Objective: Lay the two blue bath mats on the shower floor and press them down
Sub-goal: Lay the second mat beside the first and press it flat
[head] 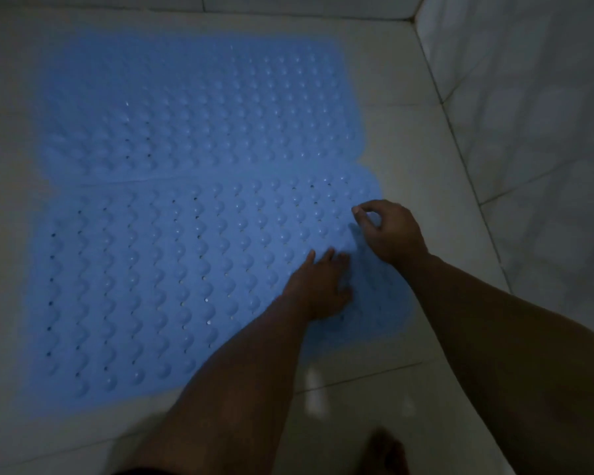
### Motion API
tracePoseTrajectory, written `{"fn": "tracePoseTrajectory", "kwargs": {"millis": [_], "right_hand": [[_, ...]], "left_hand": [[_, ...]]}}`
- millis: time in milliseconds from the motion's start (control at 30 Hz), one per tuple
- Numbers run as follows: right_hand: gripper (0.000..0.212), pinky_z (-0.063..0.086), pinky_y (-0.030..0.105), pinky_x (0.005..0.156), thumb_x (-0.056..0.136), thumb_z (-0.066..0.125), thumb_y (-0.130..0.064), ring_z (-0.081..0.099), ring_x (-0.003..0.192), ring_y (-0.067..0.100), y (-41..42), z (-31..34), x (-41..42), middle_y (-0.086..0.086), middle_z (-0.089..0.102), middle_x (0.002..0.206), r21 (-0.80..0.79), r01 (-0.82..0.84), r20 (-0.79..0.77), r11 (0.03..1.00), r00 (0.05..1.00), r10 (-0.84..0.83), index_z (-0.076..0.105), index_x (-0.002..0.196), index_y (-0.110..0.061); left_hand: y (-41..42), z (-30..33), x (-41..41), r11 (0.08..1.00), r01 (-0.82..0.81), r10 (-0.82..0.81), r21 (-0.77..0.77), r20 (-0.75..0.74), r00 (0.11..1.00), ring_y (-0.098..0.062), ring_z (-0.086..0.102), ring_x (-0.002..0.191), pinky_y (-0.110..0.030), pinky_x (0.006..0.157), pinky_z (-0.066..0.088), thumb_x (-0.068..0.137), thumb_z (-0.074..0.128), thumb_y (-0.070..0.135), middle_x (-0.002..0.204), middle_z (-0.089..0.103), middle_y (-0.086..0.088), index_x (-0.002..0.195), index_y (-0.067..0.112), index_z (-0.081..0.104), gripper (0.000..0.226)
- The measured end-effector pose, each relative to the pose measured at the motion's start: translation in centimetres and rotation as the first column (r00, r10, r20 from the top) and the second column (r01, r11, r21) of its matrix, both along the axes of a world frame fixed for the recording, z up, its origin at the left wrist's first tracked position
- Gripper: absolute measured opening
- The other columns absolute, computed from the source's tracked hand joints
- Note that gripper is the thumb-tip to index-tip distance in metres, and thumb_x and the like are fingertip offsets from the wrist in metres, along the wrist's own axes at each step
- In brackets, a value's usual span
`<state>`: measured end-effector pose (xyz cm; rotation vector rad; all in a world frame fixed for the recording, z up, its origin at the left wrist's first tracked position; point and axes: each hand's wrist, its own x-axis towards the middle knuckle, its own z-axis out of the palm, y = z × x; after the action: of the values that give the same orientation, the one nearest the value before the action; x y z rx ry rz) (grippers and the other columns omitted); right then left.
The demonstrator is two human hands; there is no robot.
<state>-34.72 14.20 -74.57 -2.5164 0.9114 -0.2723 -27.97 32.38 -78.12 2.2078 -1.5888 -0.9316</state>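
Pale tiled shower floor (426, 138) meets the wall (528, 114). Both blue mats lie flat, far mat (192, 108) touching near mat (151, 286). Your left hand (318, 286) presses flat; right hand (388, 231) hovers curled, holding nothing.

Dim, bluish cast overall — light source not visible. Small specular glints on near mat (172, 289) bumps. Frame soft throughout; far mat (192, 108) blurrier. Wide-angle bending at edges — bottom corners darkest.
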Motion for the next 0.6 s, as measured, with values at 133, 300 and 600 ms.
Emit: {"fn": "tracePoseTrajectory", "kwargs": {"millis": [133,300,600], "right_hand": [[0.043,0.053,0.039,0.095,0.094,0.045,-0.049,0.065,0.112,0.027,4.3,0.4,1.1,0.003,0.073,0.113,0.026,-0.01,-0.06,1.0,0.998,0.011,0.072,0.111,-0.02],[0.074,0.029,0.057,0.118,0.097,0.034,-0.056,0.028,0.149,0.039,12.8,-5.2,-0.5,0.021,0.034,0.158,-0.038,-0.263,-0.272,0.964,0.931,0.244,0.041,0.15,-0.005],[0.083,0.013,0.057,0.123,0.098,0.03,-0.064,0.001,0.156,0.029,16.2,-8.5,-1.7,0.014,0.004,0.168,-0.188,-0.245,-0.298,0.951,0.937,0.183,0.017,0.159,-0.01]], "left_hand": [[2.7,1.4,4.6,0.939,-0.258,0.292,-0.228,0.131,0.947,-0.038,0.045,0.141,-0.048,0.114,0.04,0.091,0.055,0.032,0.14,0.06,-0.014,0.141,0.014,0.056,0.053],[6.5,0.0,6.3,0.881,-0.374,0.45,-0.289,0.268,0.852,-0.036,0.033,0.149,-0.056,0.118,0.032,0.089,0.048,0.037,0.146,0.056,-0.01,0.141,0.013,0.058,0.057],[8.9,-3.2,7.4,0.836,-0.312,0.462,-0.451,0.271,0.845,-0.039,0.028,0.151,-0.056,0.116,0.035,0.091,0.062,0.027,0.15,0.052,-0.013,0.141,0.01,0.057,0.053]]}}
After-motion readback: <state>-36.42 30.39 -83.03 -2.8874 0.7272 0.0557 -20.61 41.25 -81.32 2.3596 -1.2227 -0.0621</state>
